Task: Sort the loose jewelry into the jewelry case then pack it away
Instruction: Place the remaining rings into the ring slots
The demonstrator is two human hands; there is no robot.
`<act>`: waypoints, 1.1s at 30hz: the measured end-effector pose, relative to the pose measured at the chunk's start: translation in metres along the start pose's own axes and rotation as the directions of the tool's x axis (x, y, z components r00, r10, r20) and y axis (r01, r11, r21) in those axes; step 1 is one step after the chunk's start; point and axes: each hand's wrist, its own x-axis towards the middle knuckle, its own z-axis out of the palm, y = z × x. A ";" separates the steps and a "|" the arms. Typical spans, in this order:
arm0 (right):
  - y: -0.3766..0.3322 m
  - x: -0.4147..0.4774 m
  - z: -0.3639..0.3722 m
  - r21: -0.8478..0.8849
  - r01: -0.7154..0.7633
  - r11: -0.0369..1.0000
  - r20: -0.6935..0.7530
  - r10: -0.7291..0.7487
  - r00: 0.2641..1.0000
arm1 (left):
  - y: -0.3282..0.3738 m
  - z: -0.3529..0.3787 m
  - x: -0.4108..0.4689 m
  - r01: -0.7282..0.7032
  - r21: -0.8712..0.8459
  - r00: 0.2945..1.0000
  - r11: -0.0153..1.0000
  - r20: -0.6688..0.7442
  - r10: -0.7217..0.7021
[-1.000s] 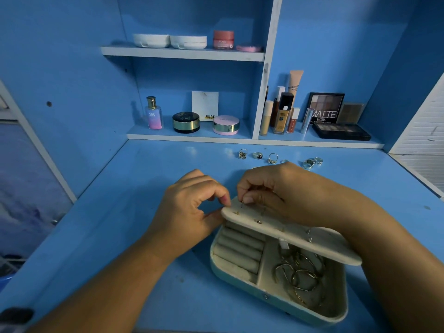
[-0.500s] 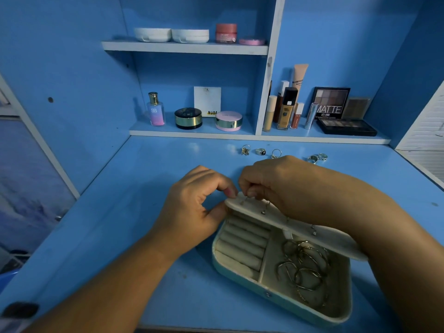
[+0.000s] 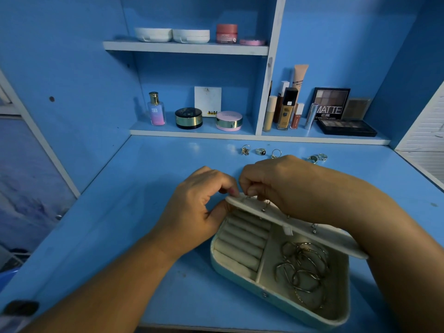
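The jewelry case (image 3: 270, 258) lies open on the blue desk (image 3: 120, 212), right in front of the person. Its cream earring panel (image 3: 302, 224) is raised at a tilt over the tray, probably so that posts can be pushed through it. The left hand (image 3: 199, 205) pinches the panel's far-left corner between thumb and forefinger, apparently to steady it. The right hand (image 3: 283, 186), fingers curled, nips what looks like a small stud (image 3: 248, 197) against that same end; it is too small to be sure.

Inside the case, ring rolls (image 3: 242, 243) fill the left compartment and hoops (image 3: 302, 267) are heaped in the right.

Beyond the case, loose rings (image 3: 260, 151) wait in a row on the desk, unsorted. Behind them, blue shelves hold a perfume bottle (image 3: 156, 109) and an eyeshadow palette (image 3: 331, 103).
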 end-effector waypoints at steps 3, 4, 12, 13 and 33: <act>0.000 0.000 0.001 0.025 0.022 0.999 0.009 -0.022 1.000 | 0.001 0.000 0.001 -0.037 0.001 0.999 0.999 0.022 0.037; 0.000 0.000 0.000 0.048 0.025 0.999 0.003 -0.025 1.000 | 0.001 0.001 0.001 -0.046 0.001 0.999 0.999 0.026 0.046; 0.010 -0.003 0.006 0.277 -0.001 0.961 -0.013 0.005 1.000 | 0.000 0.001 0.002 -0.090 0.053 0.995 0.995 0.043 0.087; 0.011 -0.004 0.007 0.291 -0.003 0.957 -0.012 0.007 1.000 | 0.000 0.001 0.002 -0.091 0.059 0.995 0.994 0.039 0.089; 0.016 -0.005 0.007 0.403 0.062 0.913 -0.054 -0.044 0.998 | 0.002 0.003 0.002 -0.088 0.088 0.996 0.992 0.018 0.087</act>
